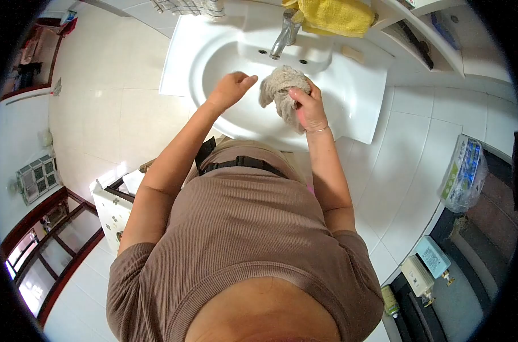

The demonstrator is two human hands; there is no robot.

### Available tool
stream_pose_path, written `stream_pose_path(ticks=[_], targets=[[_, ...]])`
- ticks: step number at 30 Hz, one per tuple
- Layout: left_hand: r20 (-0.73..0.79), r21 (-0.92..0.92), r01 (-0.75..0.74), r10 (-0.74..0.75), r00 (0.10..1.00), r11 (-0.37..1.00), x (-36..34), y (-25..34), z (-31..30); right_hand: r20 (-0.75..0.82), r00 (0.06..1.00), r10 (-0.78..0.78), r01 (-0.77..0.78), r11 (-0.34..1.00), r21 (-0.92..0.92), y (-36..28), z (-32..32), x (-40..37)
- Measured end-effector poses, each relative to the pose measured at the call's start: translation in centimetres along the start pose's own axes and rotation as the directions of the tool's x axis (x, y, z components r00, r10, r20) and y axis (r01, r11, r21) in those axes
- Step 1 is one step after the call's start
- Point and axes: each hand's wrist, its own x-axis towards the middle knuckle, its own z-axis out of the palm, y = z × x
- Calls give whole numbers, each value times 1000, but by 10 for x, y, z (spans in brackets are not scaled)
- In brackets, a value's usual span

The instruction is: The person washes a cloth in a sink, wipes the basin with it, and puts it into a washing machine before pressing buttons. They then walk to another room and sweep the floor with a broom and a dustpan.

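Note:
My right hand grips a wet-looking, greyish-beige rag over the white washbasin. The rag is bunched up, with one fold hanging to the left and a tail dangling below my fingers. To its left, my left hand is held above the basin's left side, apart from the cloth. Its fingers are curled in and the thumb points right; nothing shows in it. Just beyond the rag is the chrome faucet; no water stream is visible.
A yellow towel lies behind the faucet, and a bar of soap sits on the basin's right rim. A checked cloth is at the back left. Open shelves stand right; pump bottles are at lower right.

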Motion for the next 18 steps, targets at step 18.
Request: stream_pose_path(ticks=[18], targets=[[128, -933, 60, 172, 977, 356, -33, 50, 8, 160, 984, 72, -18, 949, -315, 5, 0, -10]])
